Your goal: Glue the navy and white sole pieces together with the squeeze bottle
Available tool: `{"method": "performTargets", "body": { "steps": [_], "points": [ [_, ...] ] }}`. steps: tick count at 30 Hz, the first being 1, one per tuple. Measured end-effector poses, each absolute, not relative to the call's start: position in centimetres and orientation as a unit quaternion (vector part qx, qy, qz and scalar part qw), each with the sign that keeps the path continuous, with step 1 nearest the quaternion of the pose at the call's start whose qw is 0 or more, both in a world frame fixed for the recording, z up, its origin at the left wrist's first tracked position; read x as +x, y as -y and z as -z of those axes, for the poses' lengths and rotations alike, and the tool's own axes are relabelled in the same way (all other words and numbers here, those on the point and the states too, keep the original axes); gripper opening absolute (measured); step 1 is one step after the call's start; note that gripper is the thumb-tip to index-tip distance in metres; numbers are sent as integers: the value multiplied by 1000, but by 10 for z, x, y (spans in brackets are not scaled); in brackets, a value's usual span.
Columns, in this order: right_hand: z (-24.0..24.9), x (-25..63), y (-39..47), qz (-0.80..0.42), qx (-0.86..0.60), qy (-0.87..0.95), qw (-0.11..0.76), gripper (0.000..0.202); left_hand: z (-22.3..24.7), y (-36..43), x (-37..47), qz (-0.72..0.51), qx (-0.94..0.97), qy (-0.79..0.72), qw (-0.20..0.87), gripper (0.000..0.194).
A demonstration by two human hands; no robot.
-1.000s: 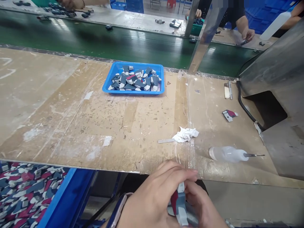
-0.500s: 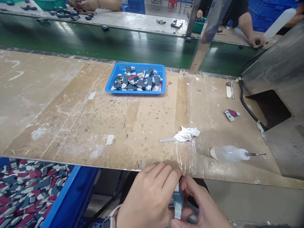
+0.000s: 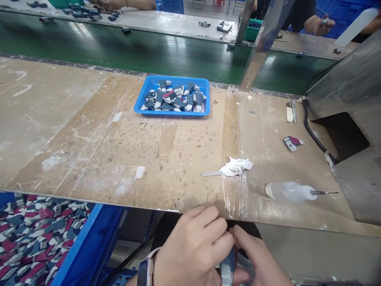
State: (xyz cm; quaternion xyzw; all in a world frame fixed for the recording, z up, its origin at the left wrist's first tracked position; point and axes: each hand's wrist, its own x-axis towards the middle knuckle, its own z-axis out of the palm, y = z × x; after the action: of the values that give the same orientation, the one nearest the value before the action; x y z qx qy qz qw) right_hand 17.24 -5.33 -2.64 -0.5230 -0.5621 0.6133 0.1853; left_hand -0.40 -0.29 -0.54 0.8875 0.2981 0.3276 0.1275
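Observation:
Below the front edge of the workbench, a grey-blue plastic piece with a light grey block (image 3: 227,270) is held between both my hands. My left hand (image 3: 198,244) has its fingers curled over the top of the piece and hides much of it. From the other side, my right hand (image 3: 257,256) grips it with thumb and fingers. A blue tray (image 3: 172,114) at the back of the bench bears several similar dark grey, white and dark red pieces. One more such piece (image 3: 293,143) lies at the right.
A flat metal strip (image 3: 211,173) meets a crumpled white tissue (image 3: 236,166). To their right lies a needle-tipped squeeze bottle (image 3: 290,191). A blue bin (image 3: 86,238) full of pieces stands lower left. A green conveyor (image 3: 166,57) runs behind the bench; co-workers' hands (image 3: 321,26) show beyond.
My left fingers have curled in tighter over the piece, and both hands sit slightly lower and further right. A co-worker's hand at right has lifted off the conveyor. Dark parts there have shifted left.

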Motion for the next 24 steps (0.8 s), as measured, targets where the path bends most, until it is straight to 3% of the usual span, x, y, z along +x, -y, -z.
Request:
{"method": "performTargets", "body": {
  "steps": [5, 10, 15, 20, 24],
  "points": [
    [23, 173, 54, -609, -533, 558, 182, 26, 7, 1, 0, -366, 873, -291, 137, 65],
    [20, 170, 49, -628, -504, 549, 226, 28, 6, 2, 1, -367, 864, -315, 137, 58],
    [37, 174, 63, -643, -489, 493, 321, 62, 6, 5, -2, -349, 862, -352, 104, 48],
    [45, 184, 69, -578, -528, 505, 362, 54, 1, 11, -3, -306, 893, -302, 131, 50],
    [38, 182, 62, -605, -492, 493, 386, 58, 0, 16, 3, -326, 886, -312, 107, 50]
  ]
}}
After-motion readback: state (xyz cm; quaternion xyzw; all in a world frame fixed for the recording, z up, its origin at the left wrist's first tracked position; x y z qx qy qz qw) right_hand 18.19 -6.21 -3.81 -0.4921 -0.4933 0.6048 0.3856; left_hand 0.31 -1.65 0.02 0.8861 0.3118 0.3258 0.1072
